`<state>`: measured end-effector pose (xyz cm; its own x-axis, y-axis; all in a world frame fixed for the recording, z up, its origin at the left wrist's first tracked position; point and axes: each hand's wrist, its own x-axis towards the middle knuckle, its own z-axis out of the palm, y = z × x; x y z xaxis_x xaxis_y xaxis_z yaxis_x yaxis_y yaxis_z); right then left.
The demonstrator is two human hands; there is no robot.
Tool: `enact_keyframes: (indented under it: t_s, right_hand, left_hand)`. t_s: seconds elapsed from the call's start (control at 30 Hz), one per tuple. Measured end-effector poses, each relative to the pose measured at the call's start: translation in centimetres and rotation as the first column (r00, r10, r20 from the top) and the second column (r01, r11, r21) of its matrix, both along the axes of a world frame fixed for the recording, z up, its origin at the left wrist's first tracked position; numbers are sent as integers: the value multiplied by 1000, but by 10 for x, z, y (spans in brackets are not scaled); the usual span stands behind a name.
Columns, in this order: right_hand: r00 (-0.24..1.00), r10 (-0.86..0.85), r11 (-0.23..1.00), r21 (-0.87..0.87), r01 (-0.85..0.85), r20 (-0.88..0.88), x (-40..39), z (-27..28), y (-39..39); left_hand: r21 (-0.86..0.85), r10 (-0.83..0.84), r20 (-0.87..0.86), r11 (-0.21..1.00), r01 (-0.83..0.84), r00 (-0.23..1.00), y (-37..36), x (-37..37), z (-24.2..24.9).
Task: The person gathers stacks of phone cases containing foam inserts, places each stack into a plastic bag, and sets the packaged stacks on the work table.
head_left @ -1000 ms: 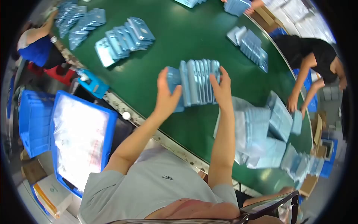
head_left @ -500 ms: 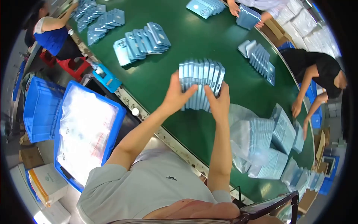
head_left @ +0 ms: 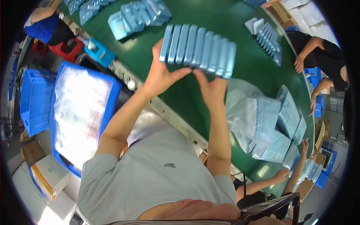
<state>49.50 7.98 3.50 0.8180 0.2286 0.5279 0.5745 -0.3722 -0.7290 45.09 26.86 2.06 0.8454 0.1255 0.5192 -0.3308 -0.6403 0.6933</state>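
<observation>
A row of several light-blue phone cases, standing side by side on edge, is held between my two hands. My left hand clasps the row's left end, and my right hand presses the right end from below. Both thumbs meet along the lower edge of the row, while most of the other fingers are hidden behind it. Beyond my left hand, a fanned pile of similar cases lies on the green table. Below and right of my right hand is a clear plastic bag, beside bundled cases.
Another fanned row of cases lies at the far right. Left of the table stands a blue crate with clear plastic bags inside. A small white cap is at the table's edge. Co-workers' arms reach in from the right and lower right.
The row has been raised toward me and tilted, so its long edges now face the camera. A co-worker's arms have come in at the lower right.
</observation>
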Motion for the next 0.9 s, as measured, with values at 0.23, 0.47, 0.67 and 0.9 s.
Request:
enact_keyframes:
  t_s: [0.23, 0.47, 0.67, 0.9]
  right_hand:
    - [994, 79, 994, -79, -73, 79, -31, 14, 1]
    - [975, 111, 986, -147, -83, 192, -45, 22, 6]
    - [894, 103, 961, -276, 24, 436, -43, 10, 8]
    - [891, 109, 912, -402, 87, 440, -37, -5, 11]
  left_hand:
    - [20, 67, -15, 998, -67, 998, 11, -39, 22]
    - [-23, 114, -5, 993, -114, 993, 16, -47, 25]
    - [284, 153, 146, 940, -189, 977, 26, -49, 21]
    - [328, 128, 264, 920, -214, 956, 35, -49, 19]
